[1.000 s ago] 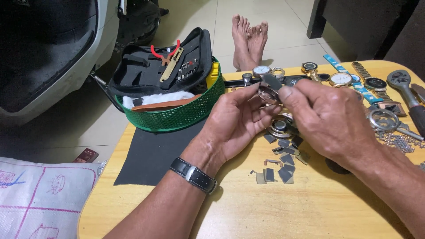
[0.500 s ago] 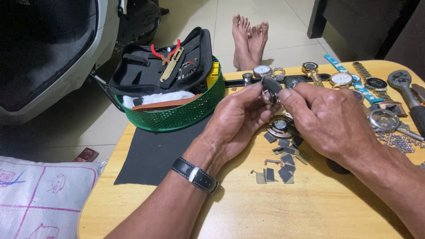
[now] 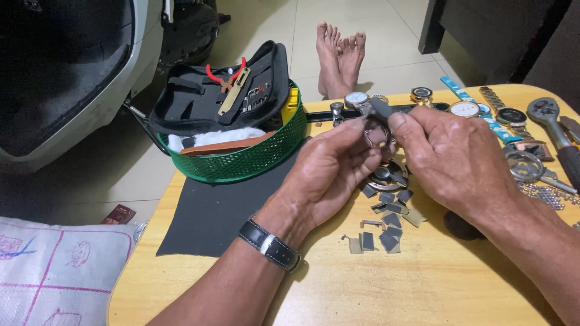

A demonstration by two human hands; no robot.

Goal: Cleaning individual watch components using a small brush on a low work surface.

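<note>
I hold my left hand (image 3: 338,175) and right hand (image 3: 450,160) together above the yellow table (image 3: 338,290). Both hands pinch one small metal ring part (image 3: 376,134): the left fingers support it from below, and the right thumb and forefinger close on it from above. What the dark piece at the right fingertips is, I cannot tell.

Directly under the hands lies a round watch case (image 3: 386,175), with small grey cut pieces (image 3: 386,226) scattered just nearer to me.

To the left of the left hand stands a green mesh basket (image 3: 241,163). It contains an open black tool pouch (image 3: 220,90), red-handled pliers (image 3: 225,75), white wadding and a brown strap. A black mat (image 3: 208,214) lies beneath the left wrist. Beyond the hands sits a row of watches (image 3: 465,108). A ratchet tool (image 3: 553,124) lies to the right of the right hand.
</note>
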